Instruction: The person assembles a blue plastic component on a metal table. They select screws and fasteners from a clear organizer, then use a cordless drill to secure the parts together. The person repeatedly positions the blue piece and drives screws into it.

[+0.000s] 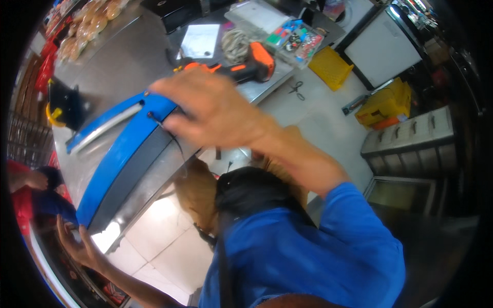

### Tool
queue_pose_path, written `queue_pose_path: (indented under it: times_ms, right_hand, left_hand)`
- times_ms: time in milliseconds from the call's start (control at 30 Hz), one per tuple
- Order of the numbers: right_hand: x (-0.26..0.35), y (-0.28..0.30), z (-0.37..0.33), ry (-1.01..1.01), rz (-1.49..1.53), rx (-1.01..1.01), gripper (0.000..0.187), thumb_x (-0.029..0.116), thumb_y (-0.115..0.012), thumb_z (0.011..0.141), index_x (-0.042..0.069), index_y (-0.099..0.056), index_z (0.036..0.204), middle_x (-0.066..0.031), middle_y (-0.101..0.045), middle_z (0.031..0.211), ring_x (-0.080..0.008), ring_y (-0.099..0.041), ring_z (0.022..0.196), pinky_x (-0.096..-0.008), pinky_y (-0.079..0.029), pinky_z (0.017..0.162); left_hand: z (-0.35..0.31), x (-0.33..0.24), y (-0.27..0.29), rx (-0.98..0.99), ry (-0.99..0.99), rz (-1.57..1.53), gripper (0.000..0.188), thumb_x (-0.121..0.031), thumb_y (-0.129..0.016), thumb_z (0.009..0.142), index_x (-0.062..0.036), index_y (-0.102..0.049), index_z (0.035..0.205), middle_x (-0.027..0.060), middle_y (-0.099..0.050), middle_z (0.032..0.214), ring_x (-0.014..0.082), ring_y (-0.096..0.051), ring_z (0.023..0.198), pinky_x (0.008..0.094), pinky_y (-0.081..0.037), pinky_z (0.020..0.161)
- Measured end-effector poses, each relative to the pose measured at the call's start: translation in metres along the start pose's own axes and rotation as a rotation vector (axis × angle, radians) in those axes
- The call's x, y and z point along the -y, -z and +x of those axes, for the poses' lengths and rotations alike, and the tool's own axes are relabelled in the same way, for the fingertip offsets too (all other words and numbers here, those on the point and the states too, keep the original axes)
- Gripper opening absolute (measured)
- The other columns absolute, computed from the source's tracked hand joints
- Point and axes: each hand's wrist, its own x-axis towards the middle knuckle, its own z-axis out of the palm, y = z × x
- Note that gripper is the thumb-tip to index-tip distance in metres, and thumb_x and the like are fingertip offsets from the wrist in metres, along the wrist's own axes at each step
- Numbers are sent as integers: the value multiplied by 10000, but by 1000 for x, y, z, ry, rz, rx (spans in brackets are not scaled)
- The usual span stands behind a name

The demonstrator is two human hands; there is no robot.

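A long blue-and-grey housing [120, 154] with a slim white tube [108, 129] along one side stands tilted on the steel table's near edge. At its near-left end, my left hand [84, 251] has thumb and fingers set around the corner. My right hand [208, 108], smeared by motion, grips the far-right end, index finger on the top corner and thumb against the edge. A thin dark wire [179, 149] hangs from the housing below that thumb. Just beyond my right hand lies an orange-and-black cordless drill [251, 64].
The steel table [123, 56] also bears a white paper [200, 41], an open parts case [295, 38], bagged buns [90, 25] and a black-and-yellow object [64, 105]. Scissors [296, 91], yellow crates [385, 105] and a drawer unit [411, 133] are at right. Another person's red-and-blue clothing [33, 197] shows at left.
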Motion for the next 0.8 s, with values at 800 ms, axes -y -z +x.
queue_pose_path:
  times_ms: [800]
  right_hand:
    - [-226,240,-87,-327,-228,434,293,297,-822,862,70,-772,1041,-101,-658,1330,-321,-541,1298,-456,-425,1104]
  left_hand:
    - [-13,-338,-319,857,-273,-834,236,-136,-884,778,-52,-742,948,96,-741,977,326,-715,994,466,-568,920]
